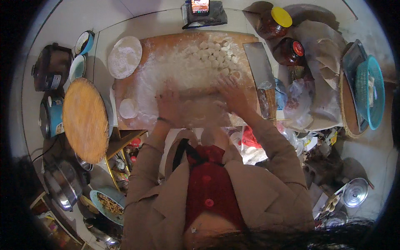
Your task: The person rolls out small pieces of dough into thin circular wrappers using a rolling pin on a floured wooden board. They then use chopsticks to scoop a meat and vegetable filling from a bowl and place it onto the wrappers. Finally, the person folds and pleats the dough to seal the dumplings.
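A wooden rolling pin [198, 91] lies crosswise on the floured wooden board [140, 120], blurred, with a hand over each end. My left hand [168, 100] holds its left end, palm down. My right hand [232, 92] is on the right end, fingers stretched forward. Whether dough lies under the pin is too blurred to tell. Beyond my right hand sit several small dough pieces [215, 55] dusted with flour. One flat round dough wrapper [128, 108] rests left of my left hand. A cleaver [259, 67] lies along the board's right edge, its wooden handle toward me.
A plate of flour [125, 57] overlaps the board's far left corner. At left stands a round ridged wooden board [86, 120]. Two jars [275, 23] are at far right, near a blue plastic basket [371, 92]. A lit phone [200, 7] stands behind the board.
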`<move>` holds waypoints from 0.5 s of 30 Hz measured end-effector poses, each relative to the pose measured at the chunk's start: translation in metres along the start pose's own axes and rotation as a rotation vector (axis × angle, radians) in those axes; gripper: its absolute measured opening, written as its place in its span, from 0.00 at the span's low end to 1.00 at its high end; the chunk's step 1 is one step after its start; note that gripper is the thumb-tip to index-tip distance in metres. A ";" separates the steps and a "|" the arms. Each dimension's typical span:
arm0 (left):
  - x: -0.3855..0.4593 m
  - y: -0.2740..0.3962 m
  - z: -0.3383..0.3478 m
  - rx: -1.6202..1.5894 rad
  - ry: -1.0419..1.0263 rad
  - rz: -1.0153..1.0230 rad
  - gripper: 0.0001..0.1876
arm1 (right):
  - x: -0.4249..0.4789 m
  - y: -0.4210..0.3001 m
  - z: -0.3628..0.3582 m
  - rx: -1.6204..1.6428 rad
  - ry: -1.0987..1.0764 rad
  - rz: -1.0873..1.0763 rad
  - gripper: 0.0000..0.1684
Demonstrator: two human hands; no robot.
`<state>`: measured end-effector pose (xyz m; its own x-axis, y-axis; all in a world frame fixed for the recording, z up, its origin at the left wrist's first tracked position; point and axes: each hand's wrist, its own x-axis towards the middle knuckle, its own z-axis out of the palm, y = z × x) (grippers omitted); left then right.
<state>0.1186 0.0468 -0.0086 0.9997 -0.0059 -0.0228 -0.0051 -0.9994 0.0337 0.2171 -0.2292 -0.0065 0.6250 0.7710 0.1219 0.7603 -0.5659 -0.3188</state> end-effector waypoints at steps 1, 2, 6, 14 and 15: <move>0.005 -0.001 0.003 -0.008 0.117 -0.039 0.52 | 0.004 0.001 -0.001 -0.005 -0.047 0.041 0.48; -0.005 0.000 0.004 -0.009 0.026 -0.001 0.52 | 0.007 0.001 -0.003 -0.010 -0.094 0.082 0.51; -0.007 0.010 -0.044 -0.003 -0.359 0.077 0.53 | -0.032 0.010 0.029 -0.326 -0.113 -0.053 0.48; -0.012 0.005 -0.043 0.004 -0.326 0.160 0.54 | -0.055 0.030 0.063 -0.565 -0.028 -0.108 0.49; -0.013 0.000 -0.040 0.004 -0.308 0.148 0.54 | -0.050 0.021 0.053 -0.449 -0.068 -0.084 0.49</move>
<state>0.1064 0.0484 0.0314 0.9341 -0.1603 -0.3191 -0.1505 -0.9871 0.0553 0.1927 -0.2648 -0.0688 0.5564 0.8285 0.0633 0.8185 -0.5596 0.1299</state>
